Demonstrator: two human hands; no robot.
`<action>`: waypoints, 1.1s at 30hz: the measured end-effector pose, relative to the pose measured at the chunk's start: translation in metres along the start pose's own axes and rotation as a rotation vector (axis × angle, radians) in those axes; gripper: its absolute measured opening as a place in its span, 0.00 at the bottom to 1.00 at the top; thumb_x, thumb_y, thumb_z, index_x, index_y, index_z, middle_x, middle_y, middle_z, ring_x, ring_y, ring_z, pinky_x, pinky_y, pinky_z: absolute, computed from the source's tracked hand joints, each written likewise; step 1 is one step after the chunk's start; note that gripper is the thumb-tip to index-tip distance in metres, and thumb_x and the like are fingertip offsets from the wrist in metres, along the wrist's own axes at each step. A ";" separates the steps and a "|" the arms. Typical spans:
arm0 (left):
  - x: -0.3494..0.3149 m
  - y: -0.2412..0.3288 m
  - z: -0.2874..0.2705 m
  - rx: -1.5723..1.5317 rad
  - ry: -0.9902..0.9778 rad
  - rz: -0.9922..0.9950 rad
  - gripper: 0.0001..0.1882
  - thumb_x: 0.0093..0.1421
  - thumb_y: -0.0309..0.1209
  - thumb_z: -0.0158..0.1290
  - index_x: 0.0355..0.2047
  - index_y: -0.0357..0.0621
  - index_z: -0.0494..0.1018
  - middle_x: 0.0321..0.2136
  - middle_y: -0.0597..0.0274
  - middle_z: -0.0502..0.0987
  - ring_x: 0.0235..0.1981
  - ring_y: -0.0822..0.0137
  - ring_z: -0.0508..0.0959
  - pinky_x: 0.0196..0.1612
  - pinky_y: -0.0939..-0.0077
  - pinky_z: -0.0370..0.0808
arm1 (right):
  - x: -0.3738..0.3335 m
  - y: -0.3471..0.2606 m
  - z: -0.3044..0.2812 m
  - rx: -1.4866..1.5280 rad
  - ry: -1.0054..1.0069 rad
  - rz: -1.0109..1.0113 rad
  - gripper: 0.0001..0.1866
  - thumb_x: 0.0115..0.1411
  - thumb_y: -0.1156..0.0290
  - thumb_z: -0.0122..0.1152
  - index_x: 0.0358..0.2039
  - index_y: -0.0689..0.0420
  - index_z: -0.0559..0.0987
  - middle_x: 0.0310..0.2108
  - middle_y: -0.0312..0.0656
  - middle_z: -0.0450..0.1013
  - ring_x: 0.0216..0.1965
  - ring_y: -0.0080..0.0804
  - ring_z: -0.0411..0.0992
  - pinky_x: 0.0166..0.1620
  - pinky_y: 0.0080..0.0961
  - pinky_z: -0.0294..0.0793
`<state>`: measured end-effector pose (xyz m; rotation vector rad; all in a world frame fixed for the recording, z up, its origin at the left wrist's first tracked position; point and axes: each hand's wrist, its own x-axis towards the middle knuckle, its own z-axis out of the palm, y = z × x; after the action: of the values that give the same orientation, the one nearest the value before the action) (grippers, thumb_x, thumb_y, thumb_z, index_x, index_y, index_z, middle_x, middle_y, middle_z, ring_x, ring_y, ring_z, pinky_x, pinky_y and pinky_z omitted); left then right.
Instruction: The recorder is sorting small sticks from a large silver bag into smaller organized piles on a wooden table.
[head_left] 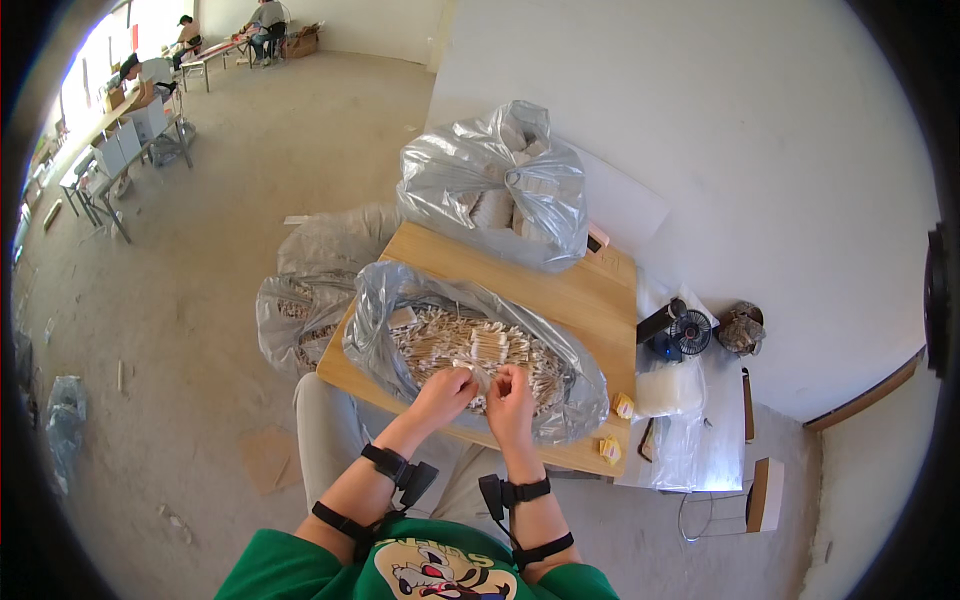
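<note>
A grey plastic bag (372,318) lies wide open on the wooden table, filled with loose cotton swabs (435,340) on wooden sticks. Over its near side my left hand (443,395) and my right hand (511,402) are close together, fingers pinched. Between them is a small whitish, filmy piece (479,377), perhaps a little plastic bag; the fingers partly cover it. Both hands seem to grip it by its edges. Just beyond the fingers, a neater bunch of swabs (489,344) lies on the pile.
A bulging clear bag of white packs (490,185) stands on the table's (440,250) far end. Further swab bags (295,310) sit at the left. Small yellow items (610,450) lie at the right edge, near a black fan (690,332). People work at distant tables.
</note>
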<state>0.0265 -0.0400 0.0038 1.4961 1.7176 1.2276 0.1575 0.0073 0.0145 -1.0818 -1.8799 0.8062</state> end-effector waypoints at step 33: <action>0.021 -0.023 -0.004 -0.266 0.177 -0.183 0.12 0.51 0.33 0.59 0.29 0.37 0.74 0.20 0.65 0.70 0.23 0.75 0.69 0.26 0.79 0.66 | 0.036 0.033 0.029 0.531 -0.151 0.306 0.07 0.59 0.71 0.56 0.29 0.62 0.76 0.23 0.29 0.68 0.25 0.13 0.61 0.29 0.14 0.61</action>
<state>0.0078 -0.0198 -0.0116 1.0795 1.6807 1.4590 0.1333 0.0500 -0.0140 -0.9910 -1.4970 1.4982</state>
